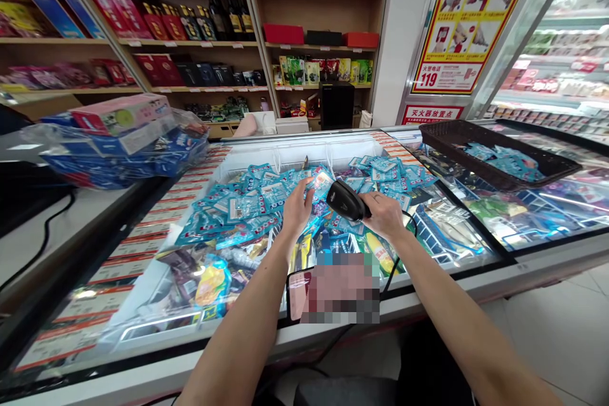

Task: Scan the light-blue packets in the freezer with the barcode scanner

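I stand at an open chest freezer filled with several small blue packets. My left hand reaches into the pile, fingers stretched out and resting on the blue packets, holding nothing. My right hand is closed around the handle of a black barcode scanner, whose head points left toward the packets under my left hand. The scanner's black cable runs down over the freezer's front edge. Other coloured wrapped ice creams lie in the near compartment.
A phone lies on the freezer's front rim. A black basket with more blue packets sits on the glass lid at right. Bagged boxes pile at left. Shelves of boxed goods line the back wall.
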A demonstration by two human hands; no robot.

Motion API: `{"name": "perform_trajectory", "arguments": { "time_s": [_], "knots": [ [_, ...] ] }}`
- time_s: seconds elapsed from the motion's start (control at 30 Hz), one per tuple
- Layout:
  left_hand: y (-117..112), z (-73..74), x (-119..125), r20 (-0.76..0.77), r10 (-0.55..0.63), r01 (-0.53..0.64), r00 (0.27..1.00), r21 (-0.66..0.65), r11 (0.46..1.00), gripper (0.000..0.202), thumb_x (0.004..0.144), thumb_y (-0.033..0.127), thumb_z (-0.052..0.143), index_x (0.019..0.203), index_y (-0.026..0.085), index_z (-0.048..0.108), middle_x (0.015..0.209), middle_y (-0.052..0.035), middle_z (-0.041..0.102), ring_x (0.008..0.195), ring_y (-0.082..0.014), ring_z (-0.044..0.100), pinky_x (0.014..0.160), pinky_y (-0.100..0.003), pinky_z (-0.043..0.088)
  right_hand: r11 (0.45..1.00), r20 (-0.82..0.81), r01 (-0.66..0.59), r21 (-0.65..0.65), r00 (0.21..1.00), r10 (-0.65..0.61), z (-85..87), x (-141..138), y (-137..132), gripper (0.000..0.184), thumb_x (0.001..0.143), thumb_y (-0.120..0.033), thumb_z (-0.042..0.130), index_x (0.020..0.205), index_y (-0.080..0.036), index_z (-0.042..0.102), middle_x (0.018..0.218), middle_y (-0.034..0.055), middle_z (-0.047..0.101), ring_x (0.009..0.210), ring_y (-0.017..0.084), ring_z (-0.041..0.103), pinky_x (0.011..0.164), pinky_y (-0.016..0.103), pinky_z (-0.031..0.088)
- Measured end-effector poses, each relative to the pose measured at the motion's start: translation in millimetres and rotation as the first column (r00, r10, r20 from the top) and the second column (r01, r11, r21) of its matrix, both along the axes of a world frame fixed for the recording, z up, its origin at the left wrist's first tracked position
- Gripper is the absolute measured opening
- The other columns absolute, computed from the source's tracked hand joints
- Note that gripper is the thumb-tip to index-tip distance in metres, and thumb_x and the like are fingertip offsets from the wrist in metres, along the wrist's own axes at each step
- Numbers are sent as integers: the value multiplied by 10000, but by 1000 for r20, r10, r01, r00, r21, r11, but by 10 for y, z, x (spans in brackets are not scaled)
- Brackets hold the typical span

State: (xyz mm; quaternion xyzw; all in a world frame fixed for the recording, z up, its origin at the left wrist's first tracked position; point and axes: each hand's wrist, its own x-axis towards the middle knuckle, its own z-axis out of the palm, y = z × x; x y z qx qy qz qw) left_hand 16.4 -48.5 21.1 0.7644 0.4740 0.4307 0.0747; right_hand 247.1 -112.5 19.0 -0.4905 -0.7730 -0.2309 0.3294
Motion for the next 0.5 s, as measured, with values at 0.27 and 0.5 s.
{"name": "perform_trajectory", "arguments": {
  "time_s": [0.27,0.5],
  "knots": [
    [5,-11,-4,23,14,-14,1000,-1,1000,372,895,370,352,1234,235,427,1179,-70,562,861,-169,590,736,-298,458,1000,12,23,-16,1000,-23,7,10,-11,242,786,-248,492,994,-186,598,823,44,634,800,157,557,651,239,339],
    [66,-12,-89,28,187,-189,982,84,978,421,893,357,340,1277,196,403,1210,-101,545,1072,-229,529,879,-353,419,993,-26,120,2,992,-120,-15,111,10,234,761,-240,505,973,-196,595,815,40,629,808,168,558,634,246,331]
  ]
}}
